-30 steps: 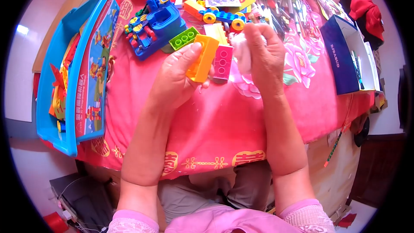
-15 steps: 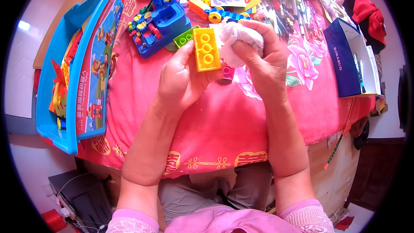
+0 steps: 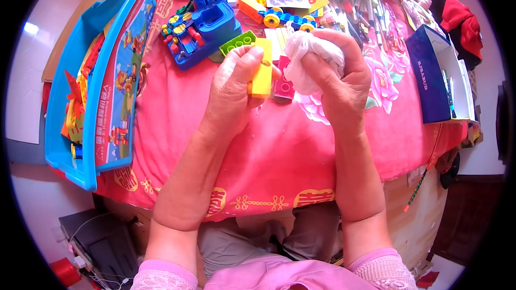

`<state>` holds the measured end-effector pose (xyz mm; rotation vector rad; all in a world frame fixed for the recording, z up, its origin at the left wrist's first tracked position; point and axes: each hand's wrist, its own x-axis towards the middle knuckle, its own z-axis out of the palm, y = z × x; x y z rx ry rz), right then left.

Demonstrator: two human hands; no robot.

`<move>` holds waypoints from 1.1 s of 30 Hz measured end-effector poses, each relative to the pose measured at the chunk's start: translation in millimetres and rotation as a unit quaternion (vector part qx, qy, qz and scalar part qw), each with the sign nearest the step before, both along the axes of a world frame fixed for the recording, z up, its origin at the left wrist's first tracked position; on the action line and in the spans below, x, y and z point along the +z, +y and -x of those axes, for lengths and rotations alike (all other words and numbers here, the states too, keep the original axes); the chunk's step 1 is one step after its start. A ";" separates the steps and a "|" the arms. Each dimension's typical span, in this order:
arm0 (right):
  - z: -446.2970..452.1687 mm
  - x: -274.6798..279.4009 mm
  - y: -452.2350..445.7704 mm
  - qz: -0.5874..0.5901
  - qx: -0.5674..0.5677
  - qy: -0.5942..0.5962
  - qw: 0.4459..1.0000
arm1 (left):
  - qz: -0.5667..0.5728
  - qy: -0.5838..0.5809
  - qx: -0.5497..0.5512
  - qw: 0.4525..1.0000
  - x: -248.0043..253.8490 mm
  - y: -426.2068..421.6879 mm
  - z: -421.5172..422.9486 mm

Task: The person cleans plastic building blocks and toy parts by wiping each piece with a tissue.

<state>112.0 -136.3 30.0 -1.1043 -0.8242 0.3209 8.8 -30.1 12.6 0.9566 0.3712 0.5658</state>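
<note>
My left hand (image 3: 235,78) is closed on a yellow building block (image 3: 262,72), turned so that a long side faces me. My right hand (image 3: 344,72) grips a crumpled white cloth (image 3: 312,60), a short way right of the block. A green block (image 3: 237,42) lies on the bedspread just beyond my left hand. Between my two hands sits a magenta block (image 3: 283,80), partly covered by the cloth. Behind the cloth a pale, flat piece (image 3: 276,40) shows in part.
A blue toy set (image 3: 199,29) and blue wheeled toy bases (image 3: 287,20) lie toward the back. Pens (image 3: 371,8) and cards (image 3: 289,0) are strewn at the far right. A blue bin (image 3: 72,172) holds pieces at left; an open dark box (image 3: 427,80) stands at right.
My left hand has rotated the yellow block from its hollow underside to its long side. The right hand with the cloth has shifted slightly right and away from the block, exposing more of the magenta block.
</note>
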 end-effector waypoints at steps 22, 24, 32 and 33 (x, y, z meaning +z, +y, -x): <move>-8.7 -9.4 4.4 0.037 -0.143 -0.259 0.955 | -0.019 -0.014 -0.128 0.992 -7.7 8.2 6.0; -11.1 -6.9 1.3 0.057 -0.147 -0.118 0.980 | 0.051 -0.013 -0.176 0.983 -12.0 17.4 7.9; -19.1 3.0 -3.3 -0.042 0.036 0.210 0.976 | -0.100 -0.039 -0.112 0.988 -2.7 7.2 3.3; -21.6 1.1 -4.0 -0.055 0.066 0.231 0.969 | -0.113 -0.028 -0.106 0.988 -0.2 6.5 4.3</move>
